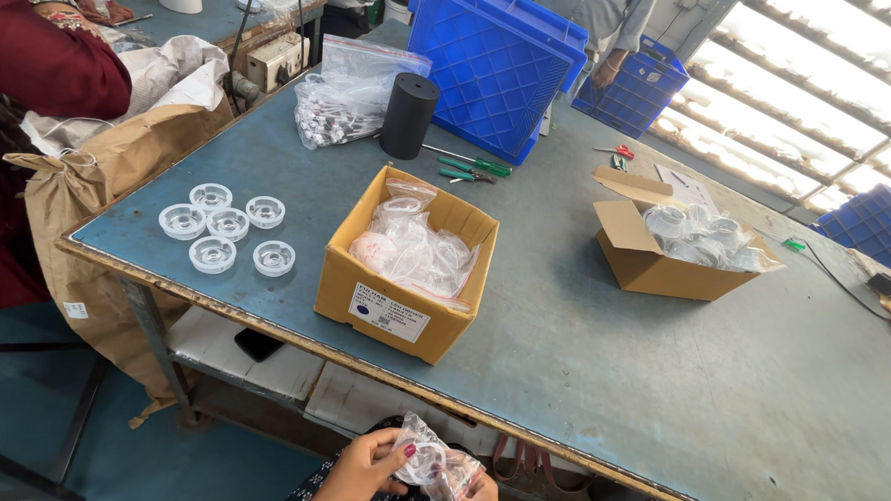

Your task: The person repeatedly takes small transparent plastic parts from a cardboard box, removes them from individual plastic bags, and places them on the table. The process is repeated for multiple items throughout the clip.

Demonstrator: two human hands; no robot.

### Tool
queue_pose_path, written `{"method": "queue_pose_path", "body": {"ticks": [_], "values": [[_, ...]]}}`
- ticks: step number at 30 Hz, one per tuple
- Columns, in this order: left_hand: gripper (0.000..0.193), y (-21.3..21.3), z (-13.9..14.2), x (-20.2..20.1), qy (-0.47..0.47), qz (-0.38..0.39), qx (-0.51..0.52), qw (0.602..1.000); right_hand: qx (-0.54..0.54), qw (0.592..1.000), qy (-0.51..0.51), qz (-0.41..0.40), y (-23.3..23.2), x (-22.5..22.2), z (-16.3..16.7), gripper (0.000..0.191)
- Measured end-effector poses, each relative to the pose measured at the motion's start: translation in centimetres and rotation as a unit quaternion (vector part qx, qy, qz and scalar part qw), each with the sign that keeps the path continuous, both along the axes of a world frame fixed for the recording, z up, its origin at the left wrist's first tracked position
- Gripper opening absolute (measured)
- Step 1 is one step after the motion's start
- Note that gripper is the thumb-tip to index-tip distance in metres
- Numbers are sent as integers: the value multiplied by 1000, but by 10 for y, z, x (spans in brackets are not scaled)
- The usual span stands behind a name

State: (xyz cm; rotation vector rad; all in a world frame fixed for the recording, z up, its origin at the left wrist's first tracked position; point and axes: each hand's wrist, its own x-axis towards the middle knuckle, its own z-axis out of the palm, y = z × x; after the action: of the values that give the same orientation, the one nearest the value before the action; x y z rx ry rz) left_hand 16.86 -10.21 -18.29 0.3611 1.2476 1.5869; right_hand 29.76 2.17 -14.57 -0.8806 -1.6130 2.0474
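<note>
Below the table's front edge, my left hand and my right hand both hold a small clear plastic bag with a clear round part inside. Straight ahead on the blue-grey table stands an open cardboard box full of similar bagged clear parts. Several unbagged clear round lens-like parts sit in a cluster near the table's left corner.
A second open cardboard box with bagged parts stands at the right. A black cylinder, a bag of small parts, green-handled tools and blue crates lie at the back. A person in a dark red sleeve stands at left beside a brown paper sack.
</note>
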Motion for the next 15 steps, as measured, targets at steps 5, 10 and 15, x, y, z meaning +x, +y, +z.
{"method": "queue_pose_path", "body": {"ticks": [5,10,15], "values": [[45,3,5,13,-13,132,35,991,160,985,-56,1,-1,-1,-20,23],[32,-1,16,11,-55,157,19,986,257,955,-129,-77,-10,3,-24,21],[26,7,15,9,-26,206,33,978,348,919,-92,-157,-22,2,-10,28]]}}
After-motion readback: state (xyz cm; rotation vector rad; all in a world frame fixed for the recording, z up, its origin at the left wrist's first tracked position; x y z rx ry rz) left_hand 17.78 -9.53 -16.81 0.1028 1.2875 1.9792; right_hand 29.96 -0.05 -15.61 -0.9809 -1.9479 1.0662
